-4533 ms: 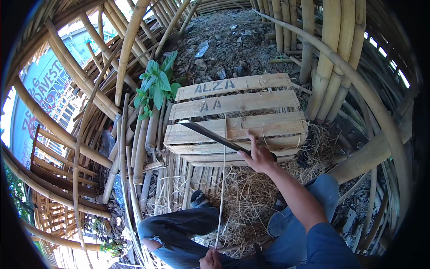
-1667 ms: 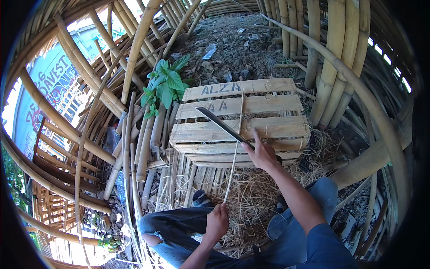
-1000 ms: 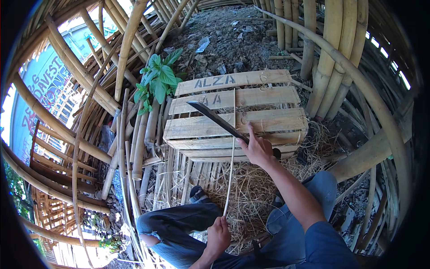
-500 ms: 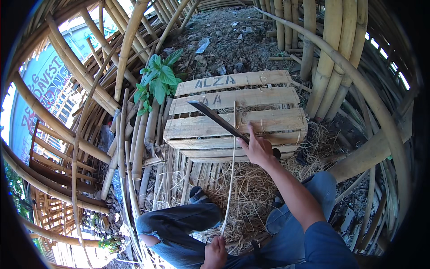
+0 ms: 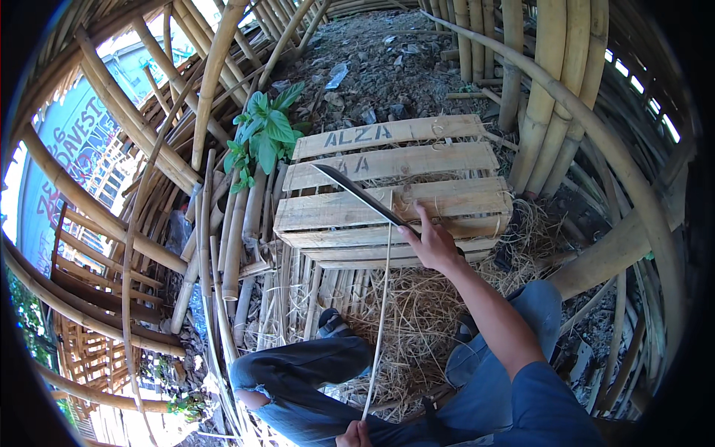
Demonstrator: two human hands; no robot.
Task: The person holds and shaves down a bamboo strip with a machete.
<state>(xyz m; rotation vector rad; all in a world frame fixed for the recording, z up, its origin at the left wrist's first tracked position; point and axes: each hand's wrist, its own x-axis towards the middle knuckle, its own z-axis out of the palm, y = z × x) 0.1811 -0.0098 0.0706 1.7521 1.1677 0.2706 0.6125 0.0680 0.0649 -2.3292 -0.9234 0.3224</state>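
Observation:
In my right hand point(image 5: 435, 244) is a machete point(image 5: 357, 192) with a long dark blade, its tip pointing up and to the left; my index finger stretches forward over the crate. The blade, near its handle, crosses a thin pale bamboo strip point(image 5: 383, 313). My left hand point(image 5: 353, 435), low at the lower edge, is closed round the strip's near end. From there the strip runs up over the wooden slatted crate point(image 5: 320, 212), its far end just beyond the blade. Whether the edge bites into the strip is too small to tell.
Straw-like shavings point(image 5: 417, 320) cover the ground between my legs and the crate. Bamboo poles point(image 5: 231, 246) lie at the left beside a leafy plant point(image 5: 272, 130). Thick upright bamboo point(image 5: 555, 97) stands at the right, with a curved pole point(image 5: 596, 134) arching past.
My left hand has drawn the strip toward me, down and slightly left, so less of it shows beyond the blade. The machete has stayed nearly in place.

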